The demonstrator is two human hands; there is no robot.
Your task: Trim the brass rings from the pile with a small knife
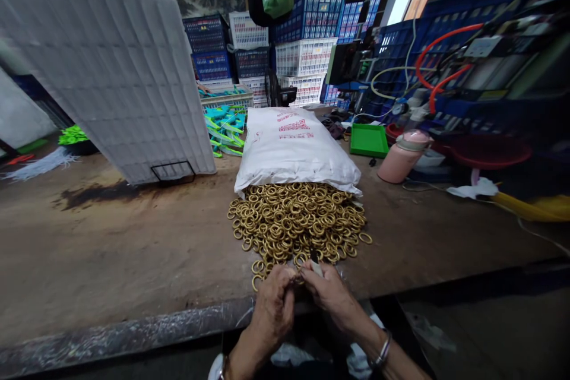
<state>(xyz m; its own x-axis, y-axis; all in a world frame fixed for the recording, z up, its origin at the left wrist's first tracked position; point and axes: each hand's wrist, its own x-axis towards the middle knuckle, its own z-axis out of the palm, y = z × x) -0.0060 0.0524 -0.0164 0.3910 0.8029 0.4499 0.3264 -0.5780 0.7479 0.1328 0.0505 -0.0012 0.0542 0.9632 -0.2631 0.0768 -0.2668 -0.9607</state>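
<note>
A large heap of brass-coloured rings (296,219) spills from the mouth of a white woven sack (289,145) lying on the table. At the near edge of the heap, my left hand (274,297) is closed in a pinch; what its fingertips hold is too small to make out. Close beside it, almost touching, my right hand (332,294) is closed around a small knife (316,268) with a pale handle and a dark tip pointing away from me. A few loose rings lie just beyond my fingers.
A pale ribbed panel (116,77) stands upright at left. On the right are a pink bottle (403,157), a green tray (369,140) and a machine with orange hoses (439,86). Blue-and-green plastic pieces (227,124) lie behind the panel. Stacked crates (307,56) fill the back.
</note>
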